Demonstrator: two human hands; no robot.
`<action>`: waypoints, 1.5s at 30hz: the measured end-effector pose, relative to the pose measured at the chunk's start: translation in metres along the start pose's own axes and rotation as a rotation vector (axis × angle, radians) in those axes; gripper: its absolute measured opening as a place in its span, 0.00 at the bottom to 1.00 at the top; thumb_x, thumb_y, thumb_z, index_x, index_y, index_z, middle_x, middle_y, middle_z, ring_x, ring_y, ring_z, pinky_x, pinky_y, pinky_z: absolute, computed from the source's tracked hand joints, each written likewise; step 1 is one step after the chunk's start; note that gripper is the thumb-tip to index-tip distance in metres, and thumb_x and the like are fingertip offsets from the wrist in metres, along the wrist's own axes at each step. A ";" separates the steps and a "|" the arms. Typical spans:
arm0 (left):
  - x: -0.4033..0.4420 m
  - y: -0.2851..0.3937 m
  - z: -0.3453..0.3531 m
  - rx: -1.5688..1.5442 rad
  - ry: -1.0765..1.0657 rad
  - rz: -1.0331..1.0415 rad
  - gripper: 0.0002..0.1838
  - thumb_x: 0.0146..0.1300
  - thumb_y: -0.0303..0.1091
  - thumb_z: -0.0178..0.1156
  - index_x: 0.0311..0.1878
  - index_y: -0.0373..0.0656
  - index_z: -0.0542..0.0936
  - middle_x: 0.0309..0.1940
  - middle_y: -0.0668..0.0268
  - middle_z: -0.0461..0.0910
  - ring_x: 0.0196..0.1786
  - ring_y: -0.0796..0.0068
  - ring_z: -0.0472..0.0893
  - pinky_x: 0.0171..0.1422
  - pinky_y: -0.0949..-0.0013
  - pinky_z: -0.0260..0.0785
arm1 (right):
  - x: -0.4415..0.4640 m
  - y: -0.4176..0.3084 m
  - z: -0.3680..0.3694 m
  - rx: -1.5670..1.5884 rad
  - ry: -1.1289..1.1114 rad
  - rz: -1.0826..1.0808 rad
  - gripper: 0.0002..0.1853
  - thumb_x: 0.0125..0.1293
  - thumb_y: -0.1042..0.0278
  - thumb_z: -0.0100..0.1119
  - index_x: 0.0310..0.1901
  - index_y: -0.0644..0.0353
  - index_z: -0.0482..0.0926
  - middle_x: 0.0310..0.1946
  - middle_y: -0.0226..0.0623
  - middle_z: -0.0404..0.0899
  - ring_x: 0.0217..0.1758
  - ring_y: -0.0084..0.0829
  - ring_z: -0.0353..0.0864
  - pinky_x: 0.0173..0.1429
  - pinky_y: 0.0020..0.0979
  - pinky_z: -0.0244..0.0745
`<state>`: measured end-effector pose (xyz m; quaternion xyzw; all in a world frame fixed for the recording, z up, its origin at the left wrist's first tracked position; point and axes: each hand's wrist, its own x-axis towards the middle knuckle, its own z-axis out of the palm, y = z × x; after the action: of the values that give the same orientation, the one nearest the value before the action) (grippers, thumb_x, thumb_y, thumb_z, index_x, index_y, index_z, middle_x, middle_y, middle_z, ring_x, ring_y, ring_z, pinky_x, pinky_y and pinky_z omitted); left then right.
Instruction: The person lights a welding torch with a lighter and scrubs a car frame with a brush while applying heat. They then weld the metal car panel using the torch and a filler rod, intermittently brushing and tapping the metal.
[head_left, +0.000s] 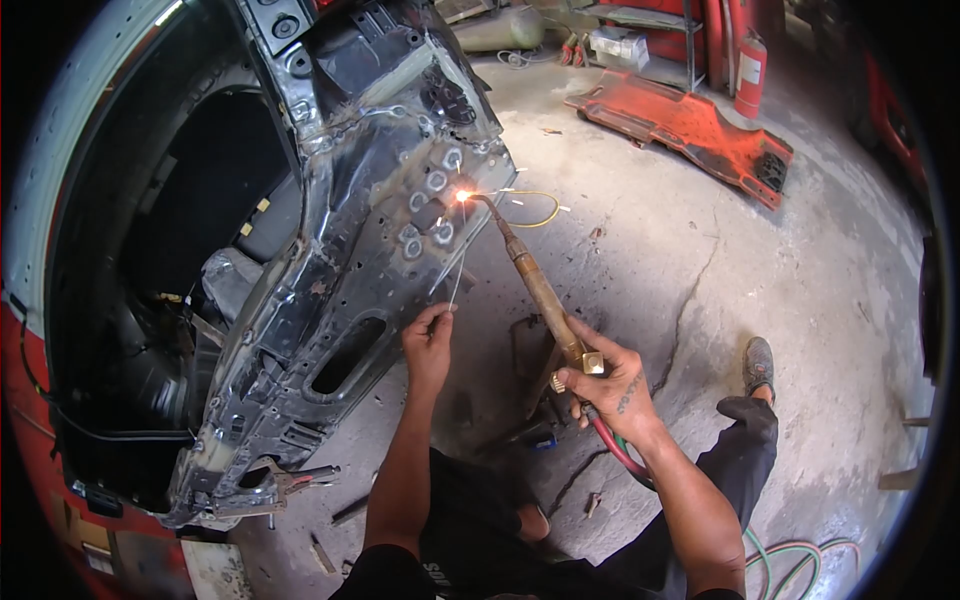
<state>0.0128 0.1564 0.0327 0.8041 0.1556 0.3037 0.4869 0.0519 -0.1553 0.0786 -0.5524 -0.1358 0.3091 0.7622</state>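
My right hand point(612, 380) is closed around the rear of a brass welding torch point(541, 290), near its valve knobs. The bent tip of the torch points up and left at a bright glowing spot point(463, 196) on the bare metal of a car body panel point(390, 200). Between the fingertips of my left hand point(428, 340) is the lower end of a thin filler rod point(459, 270), which runs up to the same glow. Round weld marks point(436, 180) surround the bright spot. Red and green hoses point(617, 446) trail from the torch under my right wrist.
Locking pliers point(290, 480) are clamped at the panel's lower end. A yellow wire loop point(545, 208) sticks out beyond the panel edge. On the concrete floor lie a red creeper point(680, 130) and coiled hoses point(800, 560). A fire extinguisher point(750, 75) stands at the back.
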 end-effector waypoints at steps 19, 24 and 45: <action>0.001 0.002 0.001 -0.007 -0.001 0.003 0.08 0.76 0.26 0.63 0.52 0.34 0.88 0.38 0.72 0.85 0.39 0.85 0.75 0.46 0.75 0.69 | 0.000 0.001 0.002 0.014 0.006 -0.004 0.37 0.72 0.77 0.69 0.81 0.58 0.67 0.33 0.33 0.84 0.22 0.21 0.80 0.25 0.26 0.78; 0.003 0.000 0.001 0.000 -0.001 -0.001 0.08 0.76 0.26 0.63 0.51 0.33 0.88 0.39 0.70 0.86 0.40 0.84 0.76 0.47 0.75 0.70 | 0.000 -0.001 0.002 0.007 0.013 -0.002 0.37 0.72 0.78 0.69 0.81 0.57 0.67 0.32 0.32 0.83 0.22 0.21 0.80 0.25 0.27 0.78; 0.004 0.000 0.002 -0.015 0.009 0.022 0.08 0.76 0.26 0.63 0.50 0.34 0.88 0.36 0.74 0.83 0.37 0.86 0.73 0.43 0.75 0.68 | 0.000 -0.001 0.002 0.005 0.008 -0.006 0.37 0.73 0.78 0.69 0.81 0.58 0.67 0.34 0.34 0.84 0.23 0.21 0.81 0.25 0.26 0.78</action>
<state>0.0173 0.1570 0.0337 0.8006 0.1468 0.3139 0.4888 0.0515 -0.1540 0.0797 -0.5515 -0.1336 0.3049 0.7649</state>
